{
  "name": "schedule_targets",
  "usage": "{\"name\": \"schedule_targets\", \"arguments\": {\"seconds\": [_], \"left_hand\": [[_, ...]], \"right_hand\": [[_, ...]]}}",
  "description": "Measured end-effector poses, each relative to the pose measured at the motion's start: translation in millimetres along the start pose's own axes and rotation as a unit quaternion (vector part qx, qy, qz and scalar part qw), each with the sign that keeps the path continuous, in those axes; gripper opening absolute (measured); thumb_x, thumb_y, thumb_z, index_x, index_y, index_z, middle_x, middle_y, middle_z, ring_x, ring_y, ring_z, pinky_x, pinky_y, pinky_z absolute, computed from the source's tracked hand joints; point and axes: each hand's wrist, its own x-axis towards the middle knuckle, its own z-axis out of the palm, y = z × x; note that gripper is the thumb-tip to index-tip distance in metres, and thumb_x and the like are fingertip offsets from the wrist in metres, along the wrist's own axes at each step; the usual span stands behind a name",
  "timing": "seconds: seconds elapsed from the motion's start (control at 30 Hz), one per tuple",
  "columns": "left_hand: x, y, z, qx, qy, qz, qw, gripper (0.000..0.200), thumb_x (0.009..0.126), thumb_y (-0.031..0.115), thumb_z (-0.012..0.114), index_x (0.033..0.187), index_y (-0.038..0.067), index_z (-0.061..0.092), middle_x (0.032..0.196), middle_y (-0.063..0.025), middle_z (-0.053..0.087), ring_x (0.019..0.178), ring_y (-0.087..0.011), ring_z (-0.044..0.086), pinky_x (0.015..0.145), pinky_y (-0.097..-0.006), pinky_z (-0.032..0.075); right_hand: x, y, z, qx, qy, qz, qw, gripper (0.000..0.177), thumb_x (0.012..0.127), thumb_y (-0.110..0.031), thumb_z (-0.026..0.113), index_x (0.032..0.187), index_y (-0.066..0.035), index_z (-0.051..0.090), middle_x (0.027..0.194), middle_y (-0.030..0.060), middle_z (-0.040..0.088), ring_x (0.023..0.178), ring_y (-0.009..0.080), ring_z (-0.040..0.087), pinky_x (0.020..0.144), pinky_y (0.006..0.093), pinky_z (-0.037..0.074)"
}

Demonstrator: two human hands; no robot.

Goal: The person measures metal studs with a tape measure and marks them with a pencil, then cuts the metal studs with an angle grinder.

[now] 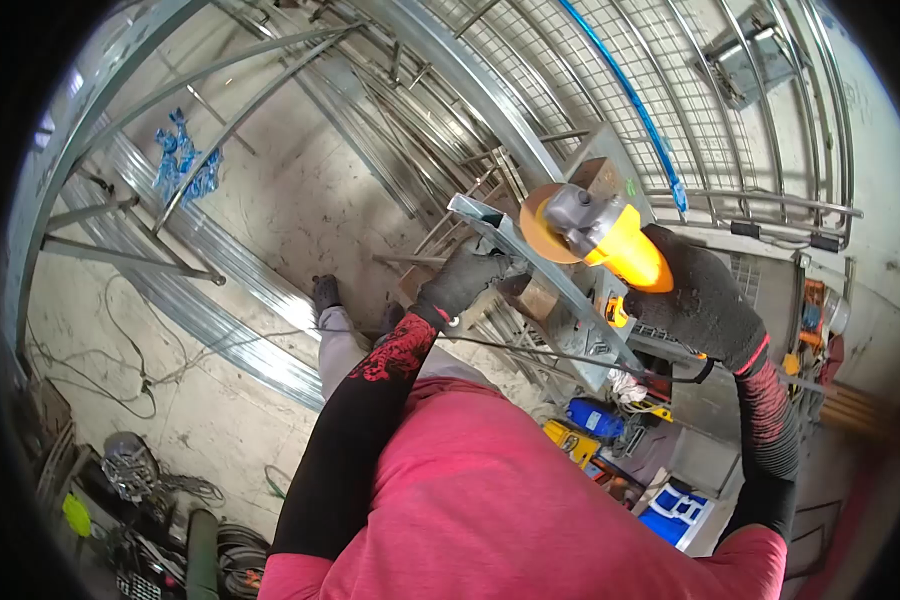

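So the right grip, in a dark glove, is wrapped round the body of a yellow angle grinder, with its brownish disc over by the upper end of a metal channel. Left grip is gloved too, right at that channel, but can't tell how tightly the fingers are closed. A dark cord runs below both grips. Further below the right one there's a blue bag. Way off left of the left grip, shiny metal strips lie on the floor, with crumpled blue plastic beyond them.
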Motion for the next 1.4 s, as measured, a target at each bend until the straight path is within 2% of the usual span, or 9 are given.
{"name": "schedule_targets", "arguments": {"seconds": [0.23,0.5,0.53,0.57,0.83,1.03,1.2,1.33,1.4], "left_hand": [[-2,18,-6,0.027,-0.049,-0.016,0.998,0.056,0.096,0.000,0.069,0.148,0.004,0.049,0.135,-0.0081,0.064,0.124,-0.0174,0.061,0.105,-0.0315,0.052],[-61,64,-35,0.433,-0.068,-0.116,0.891,0.034,0.098,0.014,0.066,0.129,0.001,0.066,0.117,-0.0061,0.069,0.105,-0.0138,0.064,0.091,-0.0287,0.052],[-74,86,-5,0.436,-0.033,-0.225,0.871,0.031,0.097,0.014,0.068,0.124,-0.001,0.068,0.113,-0.0052,0.070,0.100,-0.0121,0.063,0.088,-0.0285,0.052],[-85,86,2,0.442,-0.073,-0.129,0.885,0.029,0.100,0.023,0.066,0.116,-0.001,0.069,0.097,-0.0061,0.070,0.081,-0.0092,0.063,0.071,-0.0283,0.053],[-78,95,102,0.327,-0.259,-0.220,0.882,0.049,0.097,0.028,0.073,0.135,0.003,0.054,0.110,-0.0016,0.062,0.097,-0.0110,0.057,0.088,-0.0301,0.049],[-73,112,124,0.485,-0.201,-0.200,0.827,0.061,0.091,0.021,0.080,0.139,0.002,0.050,0.119,-0.0088,0.066,0.109,-0.0176,0.064,0.091,-0.0346,0.054],[-76,120,137,0.646,-0.139,-0.046,0.749,0.061,0.088,0.020,0.081,0.136,0.002,0.050,0.111,-0.0111,0.068,0.095,-0.0192,0.070,0.079,-0.0335,0.058],[-73,127,102,0.486,-0.046,-0.074,0.869,0.062,0.084,0.022,0.082,0.137,0.002,0.056,0.114,-0.0125,0.069,0.106,-0.0205,0.068,0.089,-0.0368,0.055],[-87,142,83,0.508,0.004,-0.066,0.859,0.056,0.086,0.019,0.076,0.137,0.004,0.057,0.103,-0.0121,0.071,0.099,-0.0213,0.070,0.086,-0.0366,0.056]], "right_hand": [[-63,36,71,0.321,0.219,0.040,0.921,0.065,0.086,-0.025,0.078,0.141,0.001,0.055,0.109,0.0065,0.069,0.092,0.0176,0.069,0.085,0.0305,0.056],[-66,26,180,0.648,0.395,0.097,0.644,0.048,0.093,-0.031,0.071,0.128,-0.001,0.059,0.098,0.0083,0.069,0.082,0.0159,0.067,0.074,0.0318,0.057],[-62,24,190,0.679,0.408,0.089,0.604,0.047,0.093,-0.032,0.070,0.128,-0.001,0.060,0.100,0.0091,0.069,0.083,0.0166,0.068,0.074,0.0320,0.057],[-56,21,199,0.707,0.419,0.080,0.564,0.047,0.094,-0.033,0.069,0.128,-0.001,0.060,0.103,0.0100,0.069,0.085,0.0174,0.068,0.074,0.0321,0.057],[-16,0,230,0.854,0.398,-0.091,0.323,0.052,0.102,-0.024,0.064,0.147,-0.005,0.045,0.124,0.0134,0.066,0.121,0.0264,0.066,0.101,0.0415,0.057],[-3,-12,226,0.851,0.387,-0.087,0.343,0.059,0.100,-0.023,0.067,0.150,-0.002,0.043,0.133,0.0132,0.062,0.124,0.0239,0.061,0.102,0.0389,0.052],[16,-21,220,0.775,0.381,-0.063,0.500,0.056,0.098,-0.026,0.072,0.143,-0.002,0.050,0.121,0.0073,0.065,0.113,0.0164,0.062,0.096,0.0341,0.052],[20,-19,212,0.638,0.291,-0.111,0.705,0.069,0.094,-0.032,0.077,0.151,-0.007,0.046,0.128,0.0092,0.067,0.117,0.0185,0.065,0.096,0.0368,0.055],[19,-11,208,0.448,0.451,-0.222,0.739,0.069,0.096,-0.032,0.075,0.153,-0.008,0.045,0.143,0.0174,0.059,0.130,0.0279,0.060,0.108,0.0421,0.049]]}}
